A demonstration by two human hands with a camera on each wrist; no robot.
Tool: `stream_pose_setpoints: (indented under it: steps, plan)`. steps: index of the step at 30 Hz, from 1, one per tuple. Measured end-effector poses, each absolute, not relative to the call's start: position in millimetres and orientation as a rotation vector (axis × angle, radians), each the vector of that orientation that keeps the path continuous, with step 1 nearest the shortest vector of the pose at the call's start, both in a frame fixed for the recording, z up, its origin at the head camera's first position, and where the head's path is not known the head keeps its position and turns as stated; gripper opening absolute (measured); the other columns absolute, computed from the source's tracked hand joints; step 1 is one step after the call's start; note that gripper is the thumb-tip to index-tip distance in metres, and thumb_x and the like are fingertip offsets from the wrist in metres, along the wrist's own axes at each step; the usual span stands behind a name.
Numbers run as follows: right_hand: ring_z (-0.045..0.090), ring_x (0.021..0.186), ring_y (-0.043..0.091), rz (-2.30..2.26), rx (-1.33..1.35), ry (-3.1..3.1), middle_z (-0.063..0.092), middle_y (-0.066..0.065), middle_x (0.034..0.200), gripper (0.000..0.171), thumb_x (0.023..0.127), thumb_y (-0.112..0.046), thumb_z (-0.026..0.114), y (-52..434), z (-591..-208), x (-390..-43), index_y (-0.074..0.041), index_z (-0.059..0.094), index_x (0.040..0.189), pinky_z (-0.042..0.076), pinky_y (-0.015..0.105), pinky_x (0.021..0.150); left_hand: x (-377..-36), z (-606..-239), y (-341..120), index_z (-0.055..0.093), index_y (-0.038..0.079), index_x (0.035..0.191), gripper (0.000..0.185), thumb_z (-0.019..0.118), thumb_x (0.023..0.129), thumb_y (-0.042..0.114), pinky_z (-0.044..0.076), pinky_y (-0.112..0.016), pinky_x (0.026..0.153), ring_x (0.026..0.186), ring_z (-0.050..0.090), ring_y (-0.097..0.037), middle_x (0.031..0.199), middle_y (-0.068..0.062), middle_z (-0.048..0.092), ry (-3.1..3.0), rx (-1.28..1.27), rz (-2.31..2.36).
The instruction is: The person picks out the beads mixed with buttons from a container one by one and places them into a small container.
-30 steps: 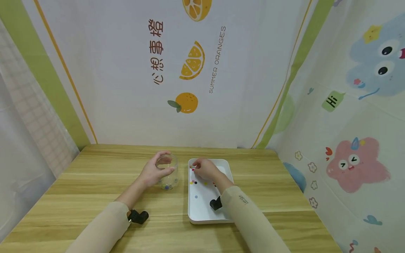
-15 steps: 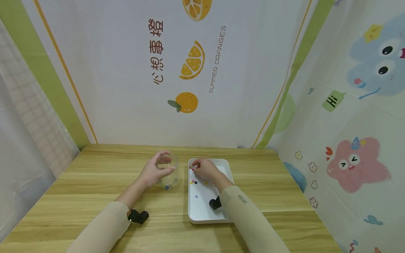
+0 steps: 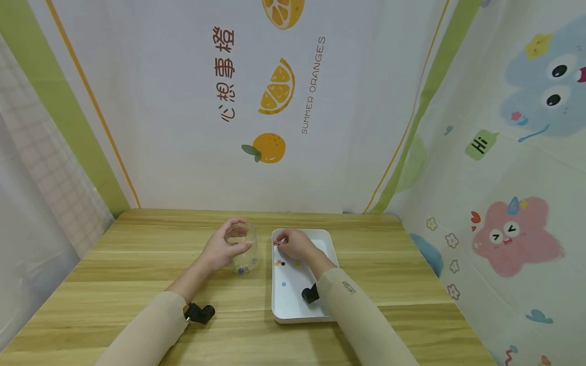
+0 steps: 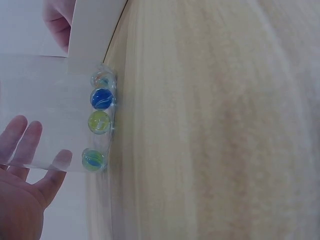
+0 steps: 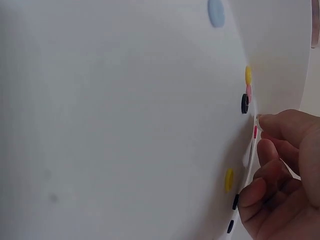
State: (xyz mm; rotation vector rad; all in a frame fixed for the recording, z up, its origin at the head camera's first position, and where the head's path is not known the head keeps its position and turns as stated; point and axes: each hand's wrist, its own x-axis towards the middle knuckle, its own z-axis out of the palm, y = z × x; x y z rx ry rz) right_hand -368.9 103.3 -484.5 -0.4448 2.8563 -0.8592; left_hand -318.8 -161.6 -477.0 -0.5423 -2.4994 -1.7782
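Observation:
My left hand (image 3: 223, 249) grips a clear plastic jar (image 3: 247, 249) standing on the table, fingers on its far side and thumb on the near side. Marbles line its bottom in the left wrist view, among them a blue marble (image 4: 102, 98) and a yellow-green marble (image 4: 99, 122). My right hand (image 3: 298, 244) reaches into the far left corner of a white tray (image 3: 293, 302), its fingers curled. Thumb and fingertips meet right by a red button (image 5: 255, 132) at the tray wall; I cannot tell whether they hold something. A black button (image 5: 245, 103) lies close by.
Scattered in the tray are a light blue button (image 5: 216, 12), a yellow button (image 5: 229, 180) and several others, mostly along the left wall. The wooden table (image 3: 137, 259) runs back to a printed curtain (image 3: 183, 168). A second curtain (image 3: 503, 168) hangs at the right.
Both hands keep nearly the same place. The right hand shifts only slightly at the tray corner, and the red spot by its fingertips shows less in the head view.

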Motion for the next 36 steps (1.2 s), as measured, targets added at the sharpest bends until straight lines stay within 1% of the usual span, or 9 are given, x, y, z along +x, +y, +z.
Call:
stream_pose_setpoints:
  steps: [5, 11, 14, 19, 25, 31, 36]
  plan:
    - [0.056, 0.082, 0.011, -0.869, -0.437, 2.847, 0.067, -0.002, 0.094, 0.020, 0.097, -0.014, 0.076, 103.8, -483.0, -367.0, -0.013, 0.078, 0.117, 0.047, 0.025, 0.075, -318.4, -476.5, -161.5, 0.046, 0.009, 0.158, 0.068, 0.080, 0.100, 0.019, 0.059, -0.057, 0.111, 0.144, 0.057, -0.047, 0.152, -0.026, 0.061, -2.494, -0.544, -1.783]
    - [0.057, 0.083, 0.011, -0.900, -0.457, 2.831, 0.069, -0.002, 0.095, 0.015, 0.097, -0.013, 0.077, 104.8, -482.6, -365.6, -0.014, 0.079, 0.113, 0.047, 0.025, 0.076, -319.6, -476.5, -161.8, 0.045, 0.006, 0.159, 0.069, 0.079, 0.101, 0.020, 0.059, -0.058, 0.111, 0.144, 0.057, -0.048, 0.152, -0.026, 0.060, -2.493, -0.552, -1.773]
    - [0.057, 0.082, 0.010, -0.921, -0.459, 2.821, 0.069, -0.003, 0.094, 0.012, 0.098, -0.014, 0.078, 105.3, -483.8, -364.7, -0.015, 0.079, 0.110, 0.047, 0.024, 0.075, -320.3, -477.0, -161.8, 0.045, 0.006, 0.159, 0.069, 0.079, 0.101, 0.020, 0.059, -0.057, 0.111, 0.143, 0.057, -0.047, 0.151, -0.026, 0.061, -2.487, -0.557, -1.772]
    - [0.056, 0.079, 0.010, -0.941, -0.467, 2.798, 0.067, -0.004, 0.090, 0.009, 0.098, -0.017, 0.079, 105.0, -485.4, -363.4, -0.013, 0.078, 0.107, 0.046, 0.023, 0.070, -320.7, -477.8, -161.4, 0.047, 0.008, 0.157, 0.066, 0.079, 0.100, 0.019, 0.059, -0.055, 0.111, 0.143, 0.058, -0.047, 0.150, -0.026, 0.062, -2.479, -0.560, -1.772]
    - [0.056, 0.076, 0.009, -0.915, -0.479, 2.801, 0.065, -0.004, 0.086, 0.007, 0.099, -0.020, 0.079, 105.0, -487.4, -361.5, -0.013, 0.077, 0.102, 0.046, 0.021, 0.068, -320.2, -477.8, -161.5, 0.047, 0.009, 0.157, 0.066, 0.079, 0.100, 0.019, 0.058, -0.058, 0.112, 0.142, 0.059, -0.047, 0.150, -0.026, 0.062, -2.483, -0.561, -1.760]
    - [0.058, 0.072, 0.009, -0.971, -0.483, 2.755, 0.070, -0.004, 0.084, 0.006, 0.101, -0.018, 0.076, 105.9, -483.8, -353.2, -0.012, 0.077, 0.102, 0.047, 0.021, 0.065, -318.6, -476.5, -161.0, 0.047, 0.009, 0.158, 0.067, 0.080, 0.100, 0.020, 0.058, -0.058, 0.111, 0.143, 0.058, -0.046, 0.150, -0.025, 0.062, -2.492, -0.539, -1.759]
    - [0.059, 0.074, 0.008, -0.965, -0.497, 2.761, 0.070, -0.005, 0.084, 0.006, 0.102, -0.019, 0.076, 106.7, -484.1, -350.7, -0.013, 0.078, 0.101, 0.048, 0.022, 0.068, -317.7, -476.5, -160.7, 0.046, 0.008, 0.159, 0.069, 0.080, 0.100, 0.019, 0.059, -0.058, 0.111, 0.143, 0.058, -0.046, 0.150, -0.025, 0.062, -2.495, -0.534, -1.766]
